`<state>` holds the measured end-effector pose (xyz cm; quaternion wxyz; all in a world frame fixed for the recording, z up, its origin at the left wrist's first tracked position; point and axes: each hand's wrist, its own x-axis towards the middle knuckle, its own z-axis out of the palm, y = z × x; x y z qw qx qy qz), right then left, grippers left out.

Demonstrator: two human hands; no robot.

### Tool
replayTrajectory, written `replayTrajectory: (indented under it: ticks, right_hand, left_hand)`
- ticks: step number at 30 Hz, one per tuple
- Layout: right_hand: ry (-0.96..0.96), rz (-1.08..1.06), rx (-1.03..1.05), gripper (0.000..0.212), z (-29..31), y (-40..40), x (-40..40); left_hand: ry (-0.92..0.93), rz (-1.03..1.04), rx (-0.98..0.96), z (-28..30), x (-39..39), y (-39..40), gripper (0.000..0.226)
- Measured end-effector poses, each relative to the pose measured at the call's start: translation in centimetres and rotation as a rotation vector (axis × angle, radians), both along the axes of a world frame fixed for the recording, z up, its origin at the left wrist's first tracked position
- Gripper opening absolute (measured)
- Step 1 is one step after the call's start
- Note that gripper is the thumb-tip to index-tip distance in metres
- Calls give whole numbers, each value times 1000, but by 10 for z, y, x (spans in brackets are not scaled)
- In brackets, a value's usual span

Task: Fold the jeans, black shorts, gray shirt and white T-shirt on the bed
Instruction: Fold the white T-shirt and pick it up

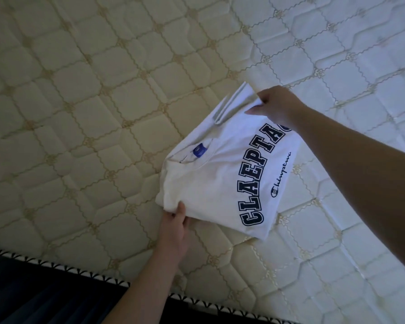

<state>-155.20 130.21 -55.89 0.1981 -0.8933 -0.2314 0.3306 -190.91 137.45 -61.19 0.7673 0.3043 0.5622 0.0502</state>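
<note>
Your left hand [175, 220] pinches the T-shirt [222, 174] at lower centre, the right hand [272, 106] grips its upper edge; keep both level, lowering it flat onto the bed [80, 90].

left hand [177, 226] fingers under white T-shirt [220, 178], lettering partly hidden

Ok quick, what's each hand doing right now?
Left hand: closed, pinching the near corner of the white T-shirt.
Right hand: closed, gripping the shirt's far edge.
</note>
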Motion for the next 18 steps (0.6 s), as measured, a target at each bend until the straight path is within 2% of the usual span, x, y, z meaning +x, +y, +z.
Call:
replayTrajectory:
  ticks: [2, 4, 9, 12, 18]
  right_hand:
    - [51, -94, 109, 13, 22, -25, -10]
    - [100, -190, 230, 5, 47, -53, -21]
    - [92, -437, 521, 9, 125, -133, -65]
    - [58, -612, 628, 10, 170, -184, -104]
    - [261, -848, 686, 48, 241, -297, -175]
  left_hand:
    - [-37, -47, 86, 19, 6, 1, 44]
    - [-82, -103, 174, 40, 11, 4, 47]
    - [-184, -307, 411, 112, 23, 18, 29]
    - [-140, -460, 590, 163, 24, 26, 30]
    - [-216, -529, 767, 270, 31, 33, 35]
